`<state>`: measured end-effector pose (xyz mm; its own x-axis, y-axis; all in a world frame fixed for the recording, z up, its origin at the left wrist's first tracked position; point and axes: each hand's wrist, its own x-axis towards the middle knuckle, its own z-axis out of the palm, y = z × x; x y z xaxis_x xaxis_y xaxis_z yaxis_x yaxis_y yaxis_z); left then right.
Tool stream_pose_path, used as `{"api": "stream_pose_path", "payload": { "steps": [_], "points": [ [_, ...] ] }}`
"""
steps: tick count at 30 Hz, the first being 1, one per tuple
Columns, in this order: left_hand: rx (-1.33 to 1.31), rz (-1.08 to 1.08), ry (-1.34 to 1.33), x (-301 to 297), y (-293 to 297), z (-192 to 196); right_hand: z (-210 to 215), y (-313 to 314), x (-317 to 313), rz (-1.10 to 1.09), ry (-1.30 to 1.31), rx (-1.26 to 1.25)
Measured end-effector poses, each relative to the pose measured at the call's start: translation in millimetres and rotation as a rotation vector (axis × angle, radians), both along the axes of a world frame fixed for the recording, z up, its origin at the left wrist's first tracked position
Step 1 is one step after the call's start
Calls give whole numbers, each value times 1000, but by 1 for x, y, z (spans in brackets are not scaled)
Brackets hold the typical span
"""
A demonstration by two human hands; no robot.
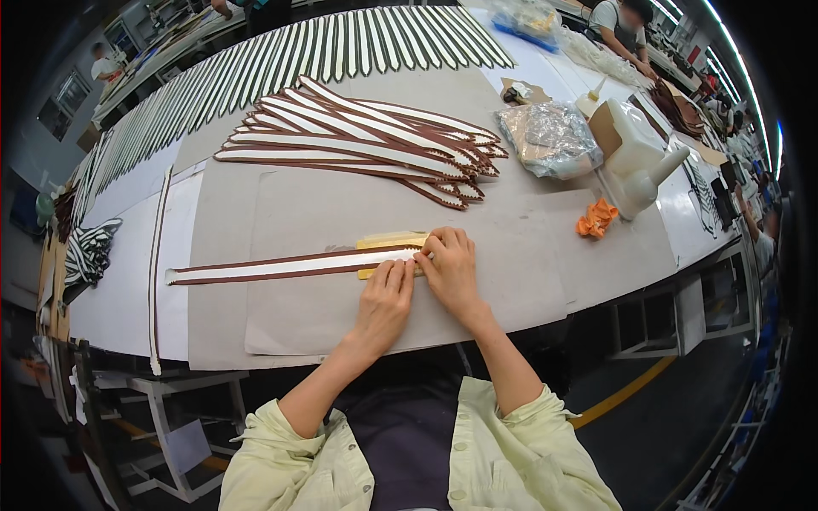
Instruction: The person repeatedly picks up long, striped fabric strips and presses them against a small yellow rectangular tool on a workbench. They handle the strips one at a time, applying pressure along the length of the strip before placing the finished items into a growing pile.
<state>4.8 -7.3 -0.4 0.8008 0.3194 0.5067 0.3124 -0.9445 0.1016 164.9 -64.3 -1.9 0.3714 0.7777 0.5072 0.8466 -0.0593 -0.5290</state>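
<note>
A long strap (281,266), white along the middle with brown edges, lies crosswise on the grey-brown sheet (409,328) in front of me. Its right end rests over a yellow flat piece (388,242), which shows on both sides of it. Fingers of my left hand (385,302) are closed at the strap's near edge, close to that end. My right hand (456,274) is bent over the tip, thumb and fingers pinched on it. Both hands partly hide the tip. Farther back sits a loose pile of similar brown-edged straps (341,136).
Dark-and-white strips (341,47) line the far side. A narrow strip (159,255) lies left, near a striped bundle (92,251). At right are a plastic-wrapped packet (552,140), a white nozzle bottle (635,192) and an orange crumpled piece (596,219). A co-worker (620,34) sits beyond.
</note>
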Motion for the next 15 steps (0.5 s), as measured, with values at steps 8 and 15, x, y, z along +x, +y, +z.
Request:
{"api": "stream_pose_path", "payload": {
  "steps": [8, 15],
  "points": [
    [-65, 7, 28, 3, -3, 7, -4, 9, 15, 50, 44, -32],
    [-75, -6, 66, 5, -5, 11, -4, 12, 38, 189, 48, -82]
  ]
}}
